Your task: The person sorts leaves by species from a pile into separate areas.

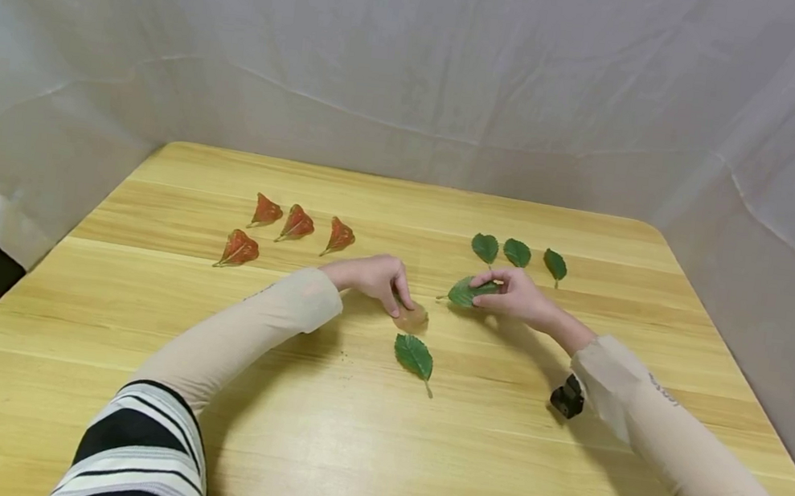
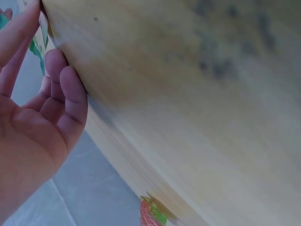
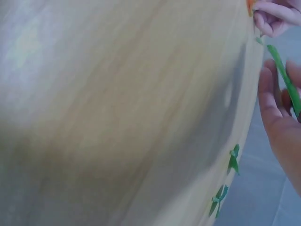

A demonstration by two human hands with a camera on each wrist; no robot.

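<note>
In the head view my left hand (image 1: 381,280) reaches to the middle of the table and pinches a pale orange-brown leaf (image 1: 413,320) near the tabletop. Its fingers cover part of that leaf. My right hand (image 1: 512,296) holds a green leaf (image 1: 464,291) between thumb and fingers, the stem pointing left. The right wrist view shows this green leaf (image 3: 284,77) edge-on in the fingers, raised off the wood. Just in front of the orange-brown leaf lies another green leaf (image 1: 414,355), its stem toward me.
Several red leaves (image 1: 241,248) lie at the back left of the wooden table (image 1: 376,456). Three green leaves (image 1: 517,252) form a row at the back right. A small black device (image 1: 567,397) is by the right wrist. White sheeting (image 1: 417,64) hangs around the table.
</note>
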